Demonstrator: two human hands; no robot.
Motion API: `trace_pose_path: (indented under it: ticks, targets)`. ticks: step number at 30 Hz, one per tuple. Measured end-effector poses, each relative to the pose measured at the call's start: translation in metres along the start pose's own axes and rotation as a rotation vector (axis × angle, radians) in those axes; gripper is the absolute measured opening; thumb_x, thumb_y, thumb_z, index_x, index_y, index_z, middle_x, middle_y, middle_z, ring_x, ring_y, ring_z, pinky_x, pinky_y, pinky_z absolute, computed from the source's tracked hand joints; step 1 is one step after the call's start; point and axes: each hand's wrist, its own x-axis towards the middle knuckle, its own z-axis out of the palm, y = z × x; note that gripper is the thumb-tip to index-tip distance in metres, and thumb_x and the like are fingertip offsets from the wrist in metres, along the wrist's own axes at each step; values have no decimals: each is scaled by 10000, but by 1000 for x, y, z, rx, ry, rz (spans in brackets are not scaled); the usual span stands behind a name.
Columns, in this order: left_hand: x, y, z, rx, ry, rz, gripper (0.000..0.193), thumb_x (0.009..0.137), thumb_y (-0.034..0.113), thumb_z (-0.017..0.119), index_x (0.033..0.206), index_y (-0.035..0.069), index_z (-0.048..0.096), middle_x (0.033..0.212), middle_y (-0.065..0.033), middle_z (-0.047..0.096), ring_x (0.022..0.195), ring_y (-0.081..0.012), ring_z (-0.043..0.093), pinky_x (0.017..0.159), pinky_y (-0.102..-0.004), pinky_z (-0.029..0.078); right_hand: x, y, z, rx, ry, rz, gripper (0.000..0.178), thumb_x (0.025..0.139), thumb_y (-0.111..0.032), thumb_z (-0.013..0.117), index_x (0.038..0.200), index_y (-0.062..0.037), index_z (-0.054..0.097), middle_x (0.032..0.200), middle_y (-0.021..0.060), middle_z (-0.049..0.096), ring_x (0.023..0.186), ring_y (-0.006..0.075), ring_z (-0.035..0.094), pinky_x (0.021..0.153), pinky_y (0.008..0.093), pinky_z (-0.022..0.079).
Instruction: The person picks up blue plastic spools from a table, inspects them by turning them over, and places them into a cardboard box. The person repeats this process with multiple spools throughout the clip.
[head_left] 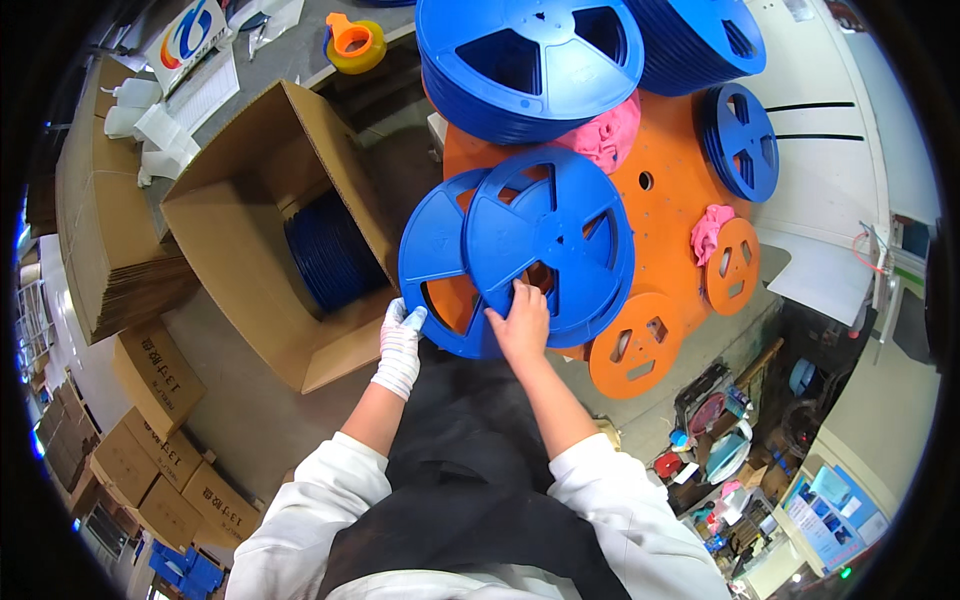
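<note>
Two flat blue plastic reel discs overlap in front of me. The left blue reel disc [432,242] is partly covered by the right blue reel disc [512,238]. My left hand [400,350], in a white glove, pinches the left disc's near-left rim. My bare right hand [522,325] grips the right disc near its lower edge, fingertips at a cut-out and the thumb on its face. Left of the discs, an open cardboard box [235,250] holds a row of dark blue reel discs [335,250] standing on edge.
An orange table [680,150] carries a tall stack of blue discs [540,60], another stack [700,45], a smaller one [740,140], orange discs [637,345] and pink cloth [610,135]. A tape dispenser [355,45] sits on the grey bench. Closed cartons [160,380] stand lower left.
</note>
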Motion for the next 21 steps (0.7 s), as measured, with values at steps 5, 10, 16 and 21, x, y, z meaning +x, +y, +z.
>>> trace_pose_path:
  ticks: [5,10,16,21]
  targets:
    - [-56,33,32,-332,-266,-48,346,908,139,654,1196,85,471,1126,-146,620,1016,-321,634,876,-481,541,11,3,-53,179,-124,-137,512,768,-222,732,1187,11,554,1127,222,603,1054,415,577,928,459,460]
    - [-106,54,87,-72,-267,35,452,969,369,621,1286,71,501,1163,-34,593,1050,-151,558,937,-318,459,-28,-47,-86,461,-387,-232,731,779,-269,753,1352,8,394,1300,285,500,1153,467,530,971,464,449]
    - [-145,92,77,335,-467,39,482,981,304,609,1345,-4,533,1076,-52,652,911,-116,609,837,-271,508,-9,-44,-160,649,-657,101,590,780,-171,763,1270,25,500,1129,212,649,1030,317,654,879,374,511]
    - [-156,116,56,63,-525,361,368,1031,209,504,1343,17,534,1257,-100,618,1079,-179,625,928,-316,498,10,-52,-254,1205,-793,282,408,804,-58,716,1163,36,546,991,153,673,901,262,690,831,381,568]
